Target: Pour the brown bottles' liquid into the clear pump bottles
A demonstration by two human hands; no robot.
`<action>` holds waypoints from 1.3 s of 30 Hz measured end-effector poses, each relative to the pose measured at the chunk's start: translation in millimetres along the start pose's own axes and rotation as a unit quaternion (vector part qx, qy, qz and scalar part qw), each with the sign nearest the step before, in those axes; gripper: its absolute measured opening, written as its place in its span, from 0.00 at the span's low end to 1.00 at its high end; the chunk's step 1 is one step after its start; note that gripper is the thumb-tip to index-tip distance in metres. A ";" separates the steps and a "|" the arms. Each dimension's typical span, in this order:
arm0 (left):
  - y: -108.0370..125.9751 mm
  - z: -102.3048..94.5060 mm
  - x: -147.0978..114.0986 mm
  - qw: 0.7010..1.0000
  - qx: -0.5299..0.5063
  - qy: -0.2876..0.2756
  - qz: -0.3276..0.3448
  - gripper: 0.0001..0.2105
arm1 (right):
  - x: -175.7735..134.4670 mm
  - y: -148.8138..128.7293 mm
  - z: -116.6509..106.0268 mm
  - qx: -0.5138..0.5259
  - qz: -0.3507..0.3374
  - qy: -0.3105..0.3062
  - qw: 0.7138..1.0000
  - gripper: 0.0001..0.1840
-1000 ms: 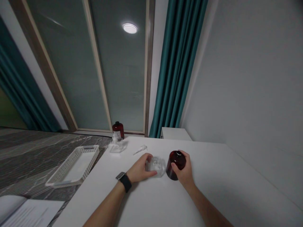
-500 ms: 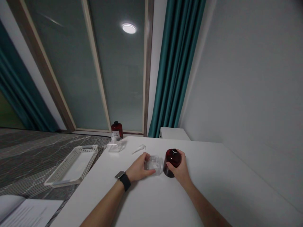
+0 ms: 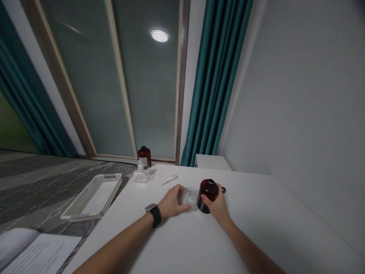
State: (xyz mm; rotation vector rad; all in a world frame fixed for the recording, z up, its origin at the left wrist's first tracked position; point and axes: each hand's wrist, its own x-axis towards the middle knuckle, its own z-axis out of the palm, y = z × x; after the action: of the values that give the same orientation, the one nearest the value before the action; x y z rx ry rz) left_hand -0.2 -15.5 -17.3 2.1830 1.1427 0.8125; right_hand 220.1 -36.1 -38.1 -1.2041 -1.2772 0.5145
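My left hand, with a watch on its wrist, has thumb and fingers around the left side of a clear container; the container's exact shape is hard to make out. Right beside it, a dark red-brown bottle stands with its narrow neck uncovered, and my right hand grips it from the right. Partly hidden behind that hand lies a small black ring-like piece. Farther back on the white table is a white pump head with its tube, lying on its side.
A capped red-brown bottle with a label and another clear container stand at the table's far left corner. To the left are a white perforated basket and an open book. A white cabinet stands beyond the table.
The view has shifted slightly, so everything sits a little farther right. The black ring-like piece now shows past my right hand. Both hands keep their hold.
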 end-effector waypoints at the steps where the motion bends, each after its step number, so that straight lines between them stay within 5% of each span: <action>1: 1.2 -0.8 0.1 1.000 0.000 -0.003 0.001 0.20 | 0.5 0.3 -0.1 -0.002 -0.001 -0.003 1.000 0.29; 7: 6.1 -3.5 -7.9 1.000 -0.019 -0.003 0.004 0.20 | 2.9 -4.7 -1.1 -0.018 -0.013 -0.019 1.000 0.30; 12: 4.4 -16.6 -20.9 0.997 -0.070 -0.013 0.033 0.24 | -5.8 -29.7 -9.5 -0.061 -0.031 -0.102 0.992 0.29; 19: 3.8 -38.6 -21.1 0.997 -0.013 -0.017 0.075 0.23 | -13.4 -52.6 -14.7 -0.152 -0.048 -0.164 0.973 0.32; 27: 4.8 -38.4 -22.0 0.996 -0.002 -0.064 0.065 0.22 | -13.9 -56.4 -2.4 -0.226 -0.104 -0.188 0.950 0.32; 39: -2.3 -26.8 -18.5 0.996 -0.072 -0.048 0.021 0.26 | -8.6 -56.5 -2.5 -0.248 -0.110 -0.230 0.935 0.34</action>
State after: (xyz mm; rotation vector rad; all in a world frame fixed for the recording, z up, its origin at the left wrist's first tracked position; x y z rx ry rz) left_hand -29.2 -25.2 -5.7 2.1096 0.9644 0.7741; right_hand 202.6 -64.6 8.4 -1.3719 -2.0054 0.3238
